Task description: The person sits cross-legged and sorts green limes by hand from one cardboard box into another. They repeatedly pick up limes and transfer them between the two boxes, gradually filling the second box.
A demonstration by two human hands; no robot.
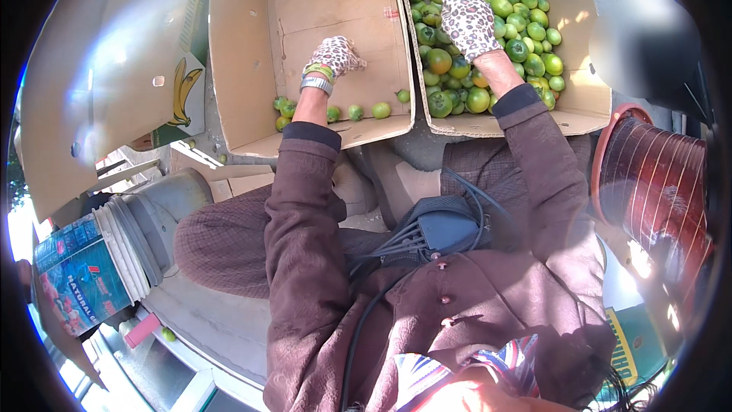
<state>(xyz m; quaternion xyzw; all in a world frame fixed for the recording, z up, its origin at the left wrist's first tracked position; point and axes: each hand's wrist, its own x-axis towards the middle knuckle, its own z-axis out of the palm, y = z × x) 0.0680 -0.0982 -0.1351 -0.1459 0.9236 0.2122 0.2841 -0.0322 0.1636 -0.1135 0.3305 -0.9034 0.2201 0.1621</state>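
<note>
Both my hands wear white gloves with dark leopard spots. My left hand (335,55) hangs over the left cardboard box (324,1), its fingers curled in; whatever they may hold is hidden. A few green tomatoes (356,112) lie along that box's near side, below the hand. In the right box (583,99), my right hand (463,21) rests on a heap of green tomatoes (501,7), some tinged orange. Its index finger and thumb stretch toward the heap's far left side, with no tomato visibly gripped.
At the left stand a large carton (114,61) with a banana picture and a tipped plastic bucket (91,271). A reddish-brown ribbed container (648,175) is close to my right arm. Cables and a dark blue device (450,230) lie at my lap.
</note>
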